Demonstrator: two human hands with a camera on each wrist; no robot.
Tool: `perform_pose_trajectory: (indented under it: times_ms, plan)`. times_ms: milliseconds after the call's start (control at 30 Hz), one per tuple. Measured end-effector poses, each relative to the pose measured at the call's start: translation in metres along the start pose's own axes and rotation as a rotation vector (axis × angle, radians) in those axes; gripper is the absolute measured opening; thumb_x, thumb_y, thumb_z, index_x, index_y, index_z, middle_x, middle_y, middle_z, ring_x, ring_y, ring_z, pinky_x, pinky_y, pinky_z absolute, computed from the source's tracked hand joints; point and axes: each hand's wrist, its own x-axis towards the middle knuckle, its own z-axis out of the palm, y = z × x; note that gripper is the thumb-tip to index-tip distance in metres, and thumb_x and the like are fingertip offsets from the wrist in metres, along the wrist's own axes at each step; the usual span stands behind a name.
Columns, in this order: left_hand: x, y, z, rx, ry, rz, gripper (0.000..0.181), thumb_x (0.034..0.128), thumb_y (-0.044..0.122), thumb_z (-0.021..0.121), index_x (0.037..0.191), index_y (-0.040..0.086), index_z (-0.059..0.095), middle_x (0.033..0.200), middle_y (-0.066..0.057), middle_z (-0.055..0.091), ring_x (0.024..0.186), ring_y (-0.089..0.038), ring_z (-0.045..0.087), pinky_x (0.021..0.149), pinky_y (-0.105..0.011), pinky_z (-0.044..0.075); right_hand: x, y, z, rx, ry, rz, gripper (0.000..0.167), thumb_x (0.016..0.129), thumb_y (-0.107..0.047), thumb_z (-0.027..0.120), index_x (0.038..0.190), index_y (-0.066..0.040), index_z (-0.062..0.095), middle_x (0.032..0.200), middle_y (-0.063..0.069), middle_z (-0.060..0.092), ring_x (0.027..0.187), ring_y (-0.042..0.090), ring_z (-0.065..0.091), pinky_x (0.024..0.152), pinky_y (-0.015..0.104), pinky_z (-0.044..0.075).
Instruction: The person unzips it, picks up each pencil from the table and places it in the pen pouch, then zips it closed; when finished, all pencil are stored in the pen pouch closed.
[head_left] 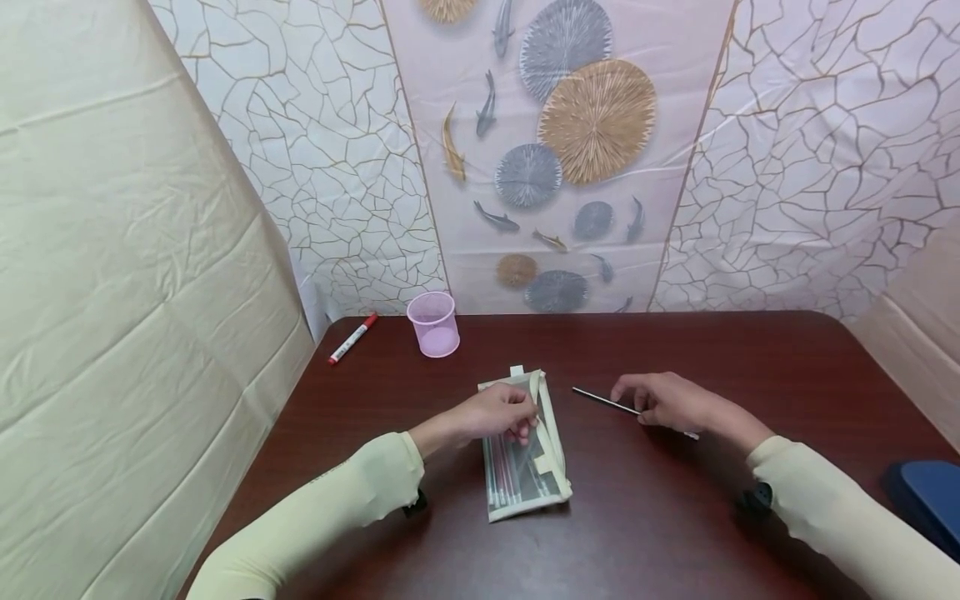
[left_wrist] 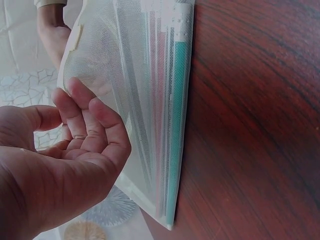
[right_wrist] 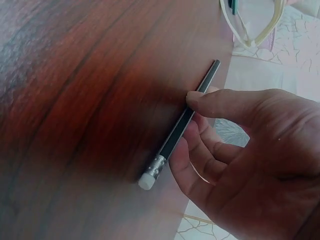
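A see-through mesh pencil pouch (head_left: pixel 551 492) with cream edging lies on the table, its zip side gaping. Several pencils show through the mesh, among them a green pencil (left_wrist: pixel 177 100) with a white end. My left hand (head_left: pixel 498 410) pinches the pouch's opening edge between thumb and finger, the other fingers curled against the mesh. To the right of the pouch, my right hand (head_left: pixel 667 398) holds a black pencil (right_wrist: pixel 177 131) between thumb and fingertips. Its white eraser (right_wrist: pixel 146 181) and metal band point toward the wrist camera side, and it lies close along the tabletop.
A pink mesh cup (head_left: pixel 435 329) stands at the back left of the dark wooden table (head_left: pixel 375 417). Beside it lies a white marker (head_left: pixel 352 338) with a red cap. A dark blue object (head_left: pixel 930 500) sits at the right edge. Patterned cloth hangs behind.
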Motion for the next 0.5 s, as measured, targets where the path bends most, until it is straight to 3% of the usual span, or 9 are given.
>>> perform_pose_trajectory:
  times_ms: [500]
  plan:
    - [-0.0007,-0.0015,-0.0041,0.016,0.012,-0.003,0.026,0.1064,0.017,0.055,0.089,0.004,0.069,0.071,-0.001,0.064,0.066,-0.010,0.066,0.065,-0.024,0.054,0.0046,-0.0061,0.0012,-0.021,-0.025,0.066,0.041,0.088,0.001,0.074,0.121,-0.022,0.067,0.087,0.000,0.070,0.070,0.013,0.060,0.059,0.030,0.050]
